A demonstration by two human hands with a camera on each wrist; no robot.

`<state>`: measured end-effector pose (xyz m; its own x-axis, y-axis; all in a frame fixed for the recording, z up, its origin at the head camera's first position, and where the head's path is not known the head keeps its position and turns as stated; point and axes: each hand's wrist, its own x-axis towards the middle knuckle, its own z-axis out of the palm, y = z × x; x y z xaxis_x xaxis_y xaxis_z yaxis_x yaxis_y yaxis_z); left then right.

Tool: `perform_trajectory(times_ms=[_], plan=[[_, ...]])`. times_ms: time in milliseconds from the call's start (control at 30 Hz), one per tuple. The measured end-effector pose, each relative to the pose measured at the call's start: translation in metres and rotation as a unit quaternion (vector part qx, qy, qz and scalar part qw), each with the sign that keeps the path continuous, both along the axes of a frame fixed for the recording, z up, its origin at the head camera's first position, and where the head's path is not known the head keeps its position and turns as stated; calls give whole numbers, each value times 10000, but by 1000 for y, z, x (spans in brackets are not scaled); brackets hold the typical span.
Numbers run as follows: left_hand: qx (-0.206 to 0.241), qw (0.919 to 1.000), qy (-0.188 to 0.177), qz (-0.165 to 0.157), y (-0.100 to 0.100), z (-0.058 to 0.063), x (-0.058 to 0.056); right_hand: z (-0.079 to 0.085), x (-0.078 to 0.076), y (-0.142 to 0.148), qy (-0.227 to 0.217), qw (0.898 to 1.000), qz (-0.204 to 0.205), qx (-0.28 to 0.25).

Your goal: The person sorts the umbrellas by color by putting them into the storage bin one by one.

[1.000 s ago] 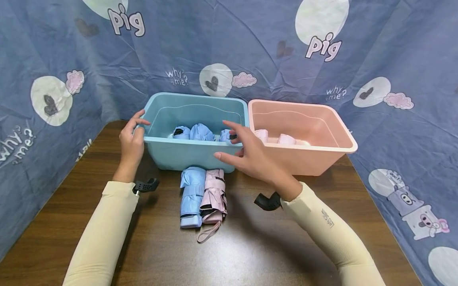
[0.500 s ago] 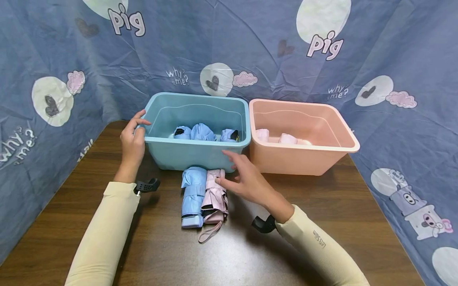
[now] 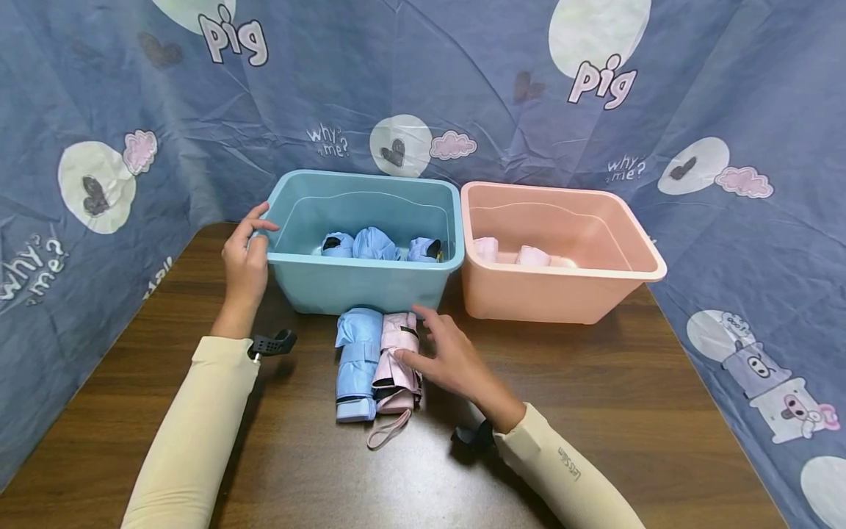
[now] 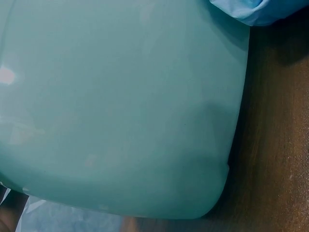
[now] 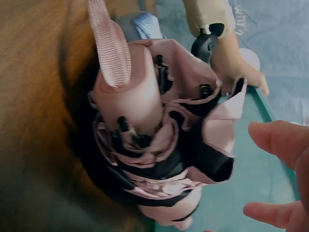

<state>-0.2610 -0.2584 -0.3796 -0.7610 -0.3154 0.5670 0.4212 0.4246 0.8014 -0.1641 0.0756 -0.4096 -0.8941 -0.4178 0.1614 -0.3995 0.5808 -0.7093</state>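
Two folded umbrellas, a light blue one (image 3: pixel 357 367) and a pink one (image 3: pixel 399 367) with a wrist strap, lie side by side on the table before the blue bin (image 3: pixel 357 286). At the pink umbrella's right side my right hand (image 3: pixel 452 361) hovers, thumb and fingers spread, holding nothing. The right wrist view shows the pink umbrella (image 5: pixel 130 106) from its handle end, with fingertips (image 5: pixel 270 140) apart from it. My left hand (image 3: pixel 246 257) holds the left rim of the blue bin, fingers bent over the edge. In the left wrist view the bin's wall (image 4: pixel 125 106) fills most of the picture.
Inside the blue bin lie several things, among them a blue folded bundle (image 3: pixel 374 244). To its right stands a pink bin (image 3: pixel 542 294) with pale pink rolled bundles (image 3: pixel 532 256). A patterned blue cloth (image 3: pixel 502 95) hangs behind the wooden table (image 3: pixel 595 411).
My right hand has come down from above the blue bin's front right corner to beside the pink umbrella. The left hand has stayed on the rim.
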Motion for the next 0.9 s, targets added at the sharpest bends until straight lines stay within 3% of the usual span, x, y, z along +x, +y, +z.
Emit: perform_trajectory(times_ms=[367, 633, 900], plan=[[104, 9999, 40, 30, 17, 19, 17, -12, -3, -3, -470, 9989, -3, -10], [84, 10000, 11, 25, 2, 1, 1, -19, -3, -6, -549, 9983, 191, 14], [128, 9999, 67, 1, 1, -1, -1, -25, -5, -8, -481, 9986, 195, 29]])
